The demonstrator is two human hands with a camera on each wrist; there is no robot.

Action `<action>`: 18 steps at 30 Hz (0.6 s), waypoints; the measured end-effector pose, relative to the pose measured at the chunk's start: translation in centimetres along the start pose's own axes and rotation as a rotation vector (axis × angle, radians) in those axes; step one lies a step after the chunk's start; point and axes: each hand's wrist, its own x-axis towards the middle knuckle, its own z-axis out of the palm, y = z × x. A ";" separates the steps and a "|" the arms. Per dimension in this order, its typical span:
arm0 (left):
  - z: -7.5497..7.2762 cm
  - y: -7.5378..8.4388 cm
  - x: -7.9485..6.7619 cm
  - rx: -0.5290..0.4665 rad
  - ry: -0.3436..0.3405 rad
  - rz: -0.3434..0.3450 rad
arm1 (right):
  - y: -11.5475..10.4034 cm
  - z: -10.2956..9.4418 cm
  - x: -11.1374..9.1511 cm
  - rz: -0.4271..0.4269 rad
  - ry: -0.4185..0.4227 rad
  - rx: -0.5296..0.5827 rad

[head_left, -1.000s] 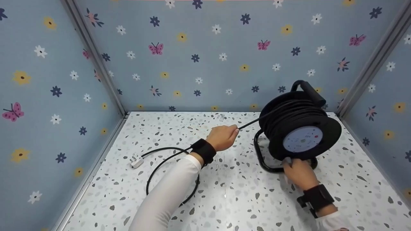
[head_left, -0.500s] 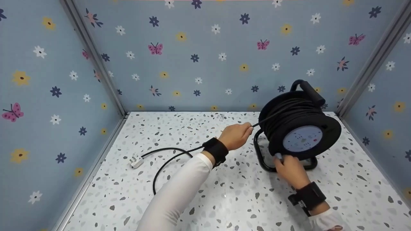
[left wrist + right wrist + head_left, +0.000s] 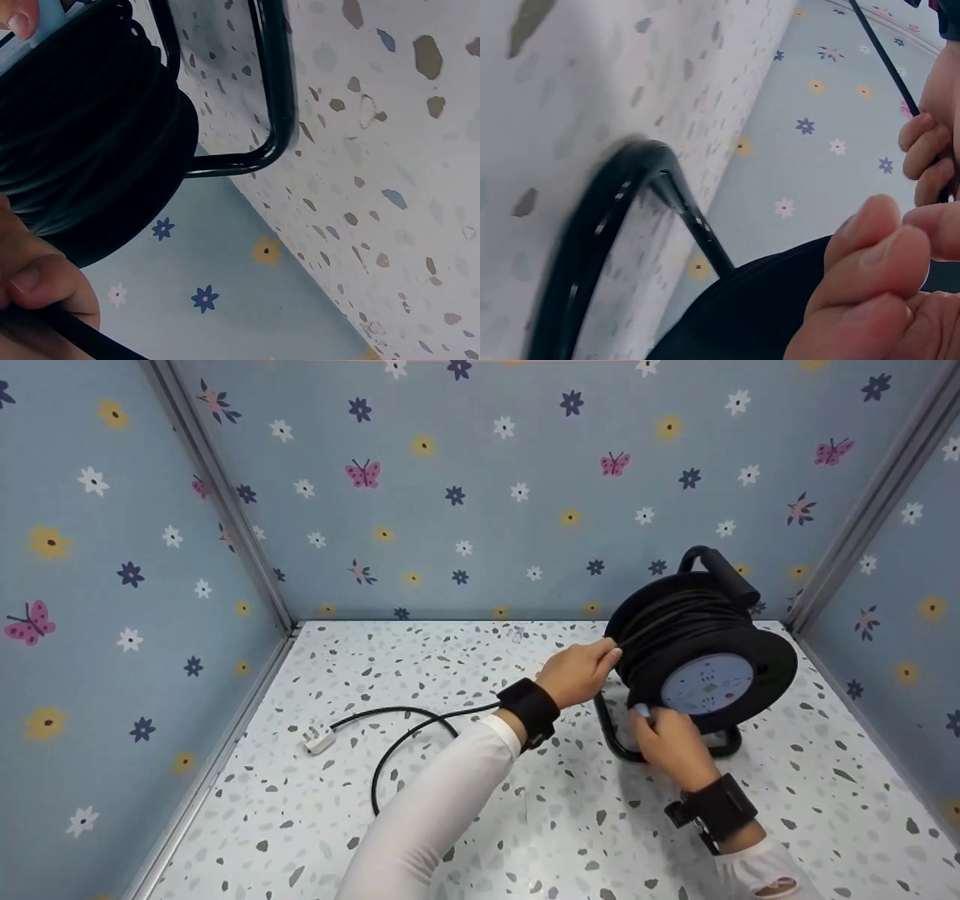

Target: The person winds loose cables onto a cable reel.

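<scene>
A black cable reel [image 3: 769,660] stands at the right, its drum wound with black cable [image 3: 686,615]. Close by the drum's left side, my left hand [image 3: 576,671] grips the cable's loose run between thumb and curled fingers. In the left wrist view that cable [image 3: 82,334] passes through the hand. My right hand [image 3: 675,746] holds a small grey knob [image 3: 642,710] at the lower edge of the reel's front disc; the right wrist view shows its curled fingers [image 3: 870,307] there. A white plug [image 3: 319,737] lies on the table at the cable's far end.
The reel hangs in a black tubular stand [image 3: 611,735] with a padded top handle [image 3: 727,577]. Speckled white table [image 3: 555,810] lies beneath, bordered by flower-patterned panels [image 3: 480,510] at back and sides. A cable loop [image 3: 386,757] rests under the left forearm.
My left hand has moved right to the drum, sliding the cable loop rightward. My right hand has travelled up and left with the knob, and the reel's disc has turned.
</scene>
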 end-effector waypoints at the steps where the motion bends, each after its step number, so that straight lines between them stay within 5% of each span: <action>1: 0.0 0.2 0.1 -0.014 -0.002 -0.002 | -0.1 -0.1 0.1 -0.005 0.003 -0.003; 7: -0.3 -0.6 -0.2 -0.087 -0.062 -0.031 | -0.4 -0.2 0.1 0.008 -0.022 -0.017; 12: -1.3 -4.8 -2.4 -0.104 -0.217 -0.128 | -0.3 -0.2 -0.2 0.029 -0.044 0.004; 18: -3.9 -9.9 -6.4 0.019 -0.399 -0.215 | -0.2 -0.3 -0.3 0.021 -0.044 0.012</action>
